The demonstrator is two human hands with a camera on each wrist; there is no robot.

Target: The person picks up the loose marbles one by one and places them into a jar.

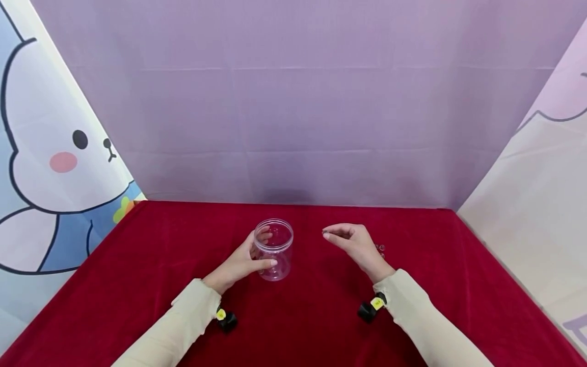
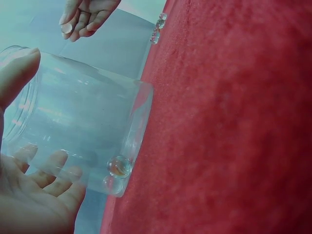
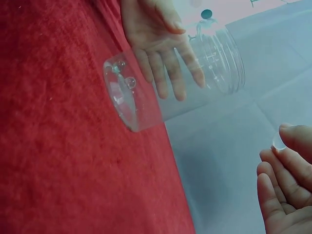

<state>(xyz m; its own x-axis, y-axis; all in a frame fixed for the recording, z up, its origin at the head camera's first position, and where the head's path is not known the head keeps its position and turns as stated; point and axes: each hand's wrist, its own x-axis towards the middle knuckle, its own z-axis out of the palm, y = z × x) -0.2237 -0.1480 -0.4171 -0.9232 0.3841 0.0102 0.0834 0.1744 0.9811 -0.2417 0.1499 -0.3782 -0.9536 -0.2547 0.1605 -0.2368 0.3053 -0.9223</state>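
A clear, lidless jar (image 1: pixel 283 259) stands upright on the red cloth, near the middle. My left hand (image 1: pixel 239 261) grips it from the left, thumb on the near side and fingers around the far side. Through the wall, a few glass marbles (image 2: pixel 119 166) show at the jar's bottom, one with an orange swirl. To the right of the jar, apart from it and above the cloth, my right hand (image 1: pixel 359 245) pinches a clear marble (image 3: pixel 278 141) between thumb and fingertips.
Several loose marbles (image 1: pixel 381 247) lie on the red cloth (image 1: pixel 321 316) just right of the right hand, partly hidden by it in the head view. A purple curtain (image 1: pixel 293 112) hangs behind the table, with printed cloth panels (image 1: pixel 59 127) at both sides.
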